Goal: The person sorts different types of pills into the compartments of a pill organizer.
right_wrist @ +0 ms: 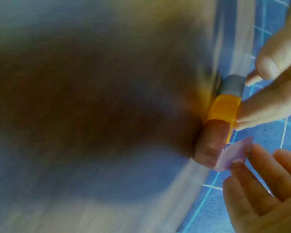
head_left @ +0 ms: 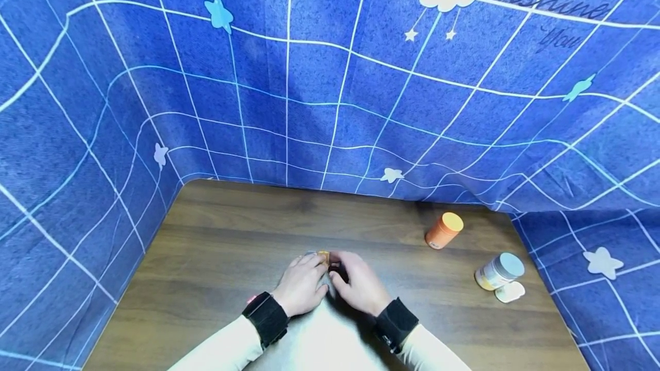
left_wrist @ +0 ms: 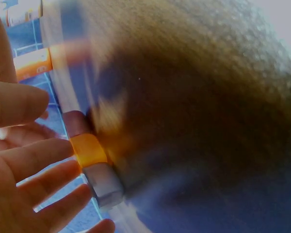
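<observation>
A small pill organizer with grey, orange and dark reddish compartments (right_wrist: 224, 108) lies on the wooden table between both hands. My left hand (head_left: 302, 285) has its fingers extended, with fingertips touching the grey and orange part. The thumb stays apart from it in the left wrist view. At the reddish end, a translucent pinkish lid (right_wrist: 236, 152) stands raised. My right hand's (head_left: 361, 285) fingertips touch that lid, and no thumb presses against it in the right wrist view. The contents of the compartments are hidden.
An orange bottle with a yellow-orange cap (head_left: 444, 231) stands right of the hands. Farther right is a jar with a grey lid (head_left: 500, 272), with a small pale container (head_left: 510, 292) beside it. A blue patterned curtain (head_left: 319, 90) borders the wooden table (head_left: 216, 256).
</observation>
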`<state>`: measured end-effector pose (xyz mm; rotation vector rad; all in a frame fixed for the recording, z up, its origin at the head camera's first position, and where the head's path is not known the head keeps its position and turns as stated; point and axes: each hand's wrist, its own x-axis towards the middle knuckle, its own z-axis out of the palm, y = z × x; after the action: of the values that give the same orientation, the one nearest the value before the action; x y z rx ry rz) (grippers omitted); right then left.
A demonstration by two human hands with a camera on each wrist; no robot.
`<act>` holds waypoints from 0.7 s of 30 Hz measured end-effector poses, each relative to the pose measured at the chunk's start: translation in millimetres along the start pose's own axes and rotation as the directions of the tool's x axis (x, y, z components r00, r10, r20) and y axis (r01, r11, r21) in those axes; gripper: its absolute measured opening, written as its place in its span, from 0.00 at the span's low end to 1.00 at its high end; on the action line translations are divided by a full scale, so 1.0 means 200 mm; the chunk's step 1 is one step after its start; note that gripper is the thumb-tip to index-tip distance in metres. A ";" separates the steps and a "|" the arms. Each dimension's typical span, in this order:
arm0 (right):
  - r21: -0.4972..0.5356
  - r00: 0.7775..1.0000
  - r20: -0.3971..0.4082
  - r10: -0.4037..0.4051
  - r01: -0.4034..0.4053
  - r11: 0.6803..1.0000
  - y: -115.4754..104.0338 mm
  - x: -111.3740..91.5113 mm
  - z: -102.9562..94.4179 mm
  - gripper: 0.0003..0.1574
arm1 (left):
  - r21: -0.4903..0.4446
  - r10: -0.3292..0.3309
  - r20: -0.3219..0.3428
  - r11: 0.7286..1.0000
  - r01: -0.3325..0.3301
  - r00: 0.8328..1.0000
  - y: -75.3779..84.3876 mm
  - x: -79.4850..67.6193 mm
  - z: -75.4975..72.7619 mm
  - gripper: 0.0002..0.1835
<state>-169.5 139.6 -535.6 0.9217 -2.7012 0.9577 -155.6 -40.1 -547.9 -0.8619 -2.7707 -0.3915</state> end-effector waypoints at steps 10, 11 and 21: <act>-0.205 0.997 0.067 -0.030 0.044 0.978 -0.03 -0.06 0.03 0.32 | -0.004 -0.006 -0.003 1.000 0.006 1.000 0.00 0.00 0.00 0.21; -0.225 0.997 0.063 -0.034 0.048 0.973 -0.03 -0.07 0.03 0.32 | -0.002 -0.007 0.001 1.000 0.007 1.000 0.00 0.00 0.00 0.21; -0.309 0.999 -0.021 -0.045 0.037 0.950 -0.05 -0.09 0.06 0.30 | -0.010 -0.004 0.003 1.000 0.004 1.000 0.00 0.00 0.00 0.21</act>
<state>-148.7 134.0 -545.5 0.8871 -2.6892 0.5122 -155.8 -40.6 -548.5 -0.8600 -2.7755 -0.4063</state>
